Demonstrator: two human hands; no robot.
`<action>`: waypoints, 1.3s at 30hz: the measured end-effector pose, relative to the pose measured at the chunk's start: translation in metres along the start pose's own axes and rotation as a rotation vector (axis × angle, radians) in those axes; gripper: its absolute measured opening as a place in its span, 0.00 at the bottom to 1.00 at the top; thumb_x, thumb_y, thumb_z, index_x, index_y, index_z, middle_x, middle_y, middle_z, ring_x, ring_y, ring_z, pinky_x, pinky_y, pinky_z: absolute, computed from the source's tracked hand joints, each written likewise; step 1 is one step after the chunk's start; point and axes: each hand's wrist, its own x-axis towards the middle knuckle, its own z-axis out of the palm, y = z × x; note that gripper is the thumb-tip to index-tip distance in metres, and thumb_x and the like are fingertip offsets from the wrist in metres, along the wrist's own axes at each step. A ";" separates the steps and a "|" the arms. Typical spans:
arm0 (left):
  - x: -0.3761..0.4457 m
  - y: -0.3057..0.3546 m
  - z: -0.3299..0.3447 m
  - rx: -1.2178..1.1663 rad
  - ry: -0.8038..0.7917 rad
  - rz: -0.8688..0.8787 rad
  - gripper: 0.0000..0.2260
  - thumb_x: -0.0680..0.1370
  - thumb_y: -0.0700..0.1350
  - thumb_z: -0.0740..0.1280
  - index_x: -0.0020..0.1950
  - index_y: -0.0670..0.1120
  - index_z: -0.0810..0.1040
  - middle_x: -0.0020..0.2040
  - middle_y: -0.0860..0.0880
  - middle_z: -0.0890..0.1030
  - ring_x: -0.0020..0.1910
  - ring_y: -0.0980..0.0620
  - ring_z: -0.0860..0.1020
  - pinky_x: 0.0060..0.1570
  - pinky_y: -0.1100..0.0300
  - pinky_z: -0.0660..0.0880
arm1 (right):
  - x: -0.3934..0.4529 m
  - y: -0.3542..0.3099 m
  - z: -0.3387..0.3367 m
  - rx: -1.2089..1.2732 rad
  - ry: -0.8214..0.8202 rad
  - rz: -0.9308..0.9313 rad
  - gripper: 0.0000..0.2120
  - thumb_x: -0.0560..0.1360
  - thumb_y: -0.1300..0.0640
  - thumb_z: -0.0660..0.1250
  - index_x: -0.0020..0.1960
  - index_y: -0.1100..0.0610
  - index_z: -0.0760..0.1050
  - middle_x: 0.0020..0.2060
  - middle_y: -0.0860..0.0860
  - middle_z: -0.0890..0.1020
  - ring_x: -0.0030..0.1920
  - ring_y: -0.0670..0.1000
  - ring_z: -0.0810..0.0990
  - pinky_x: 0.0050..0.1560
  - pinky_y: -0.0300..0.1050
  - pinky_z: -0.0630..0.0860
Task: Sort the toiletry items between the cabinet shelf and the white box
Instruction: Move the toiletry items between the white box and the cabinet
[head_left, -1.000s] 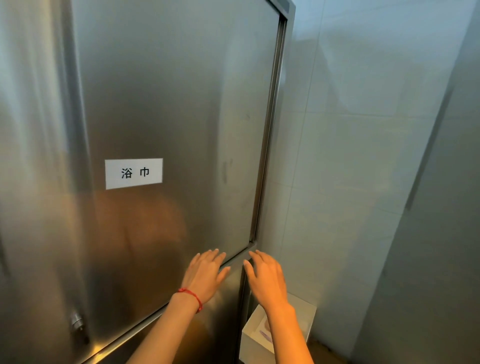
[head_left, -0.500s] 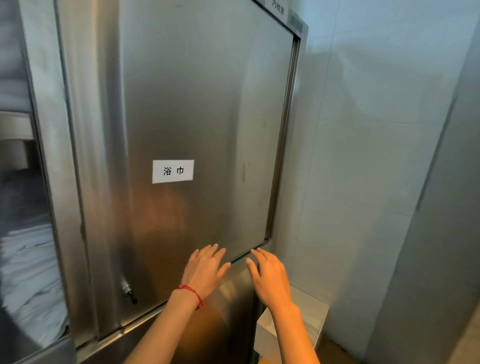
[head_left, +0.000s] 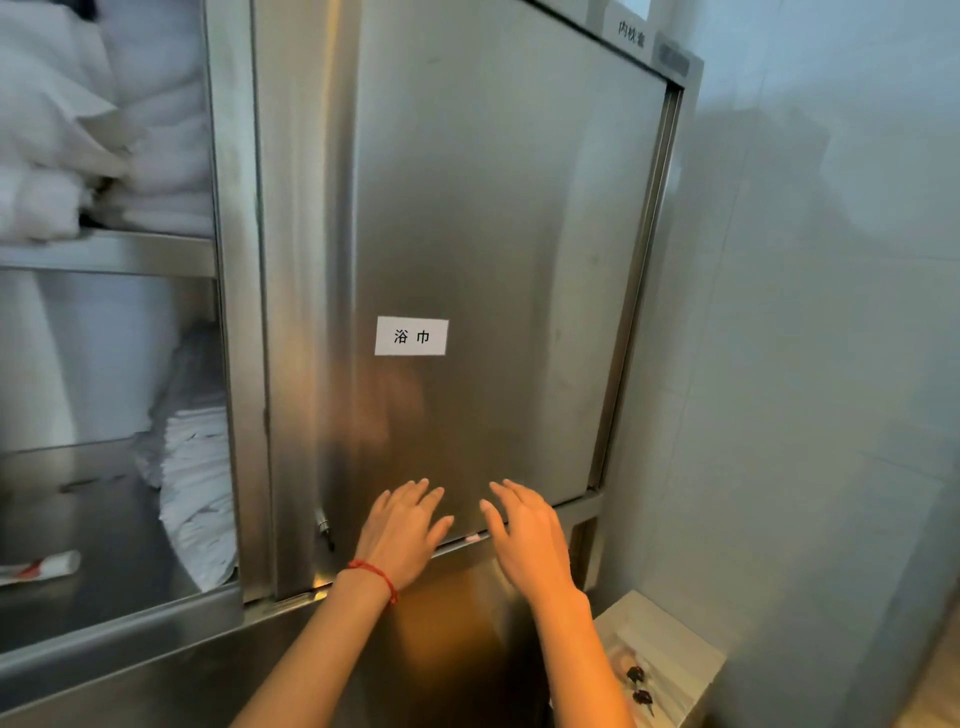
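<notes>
A steel sliding cabinet door (head_left: 493, 260) with a white label fills the middle of the head view. My left hand (head_left: 402, 530), with a red string at the wrist, lies flat on the door's lower edge with fingers spread. My right hand (head_left: 524, 525) rests flat beside it, holding nothing. To the left the cabinet stands open, showing a lower shelf (head_left: 93, 525) with a small wrapped item (head_left: 39, 567) and stacked white cloths (head_left: 195, 488). A white box (head_left: 662, 660) sits low at the right, with small dark items inside.
Folded white towels (head_left: 93, 119) fill the upper shelf at left. A white tiled wall (head_left: 831, 312) stands close on the right of the cabinet. A steel lower cabinet front (head_left: 457, 639) lies below my hands.
The door has slid to the right under both hands, uncovering the shelves and white cloths at the left. The view has also shifted, bringing more of the white box into sight.
</notes>
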 end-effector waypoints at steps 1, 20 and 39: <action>-0.005 0.000 -0.002 0.012 -0.001 -0.015 0.23 0.81 0.57 0.52 0.75 0.51 0.60 0.75 0.50 0.60 0.75 0.53 0.57 0.72 0.56 0.52 | -0.001 -0.003 0.000 0.009 -0.003 -0.017 0.22 0.82 0.45 0.52 0.73 0.51 0.64 0.72 0.47 0.66 0.72 0.47 0.61 0.71 0.41 0.55; -0.108 -0.041 -0.058 0.167 0.027 -0.292 0.23 0.81 0.56 0.53 0.75 0.51 0.60 0.76 0.50 0.60 0.74 0.52 0.57 0.72 0.56 0.54 | -0.042 -0.082 0.020 0.156 -0.130 -0.361 0.21 0.82 0.47 0.53 0.72 0.52 0.66 0.71 0.49 0.68 0.71 0.47 0.63 0.70 0.40 0.55; -0.195 -0.150 -0.109 0.306 0.091 -0.459 0.23 0.81 0.56 0.53 0.75 0.50 0.60 0.75 0.50 0.61 0.74 0.54 0.59 0.71 0.59 0.54 | -0.066 -0.217 0.067 0.257 -0.231 -0.529 0.21 0.81 0.47 0.54 0.72 0.54 0.66 0.70 0.51 0.69 0.70 0.49 0.65 0.69 0.42 0.58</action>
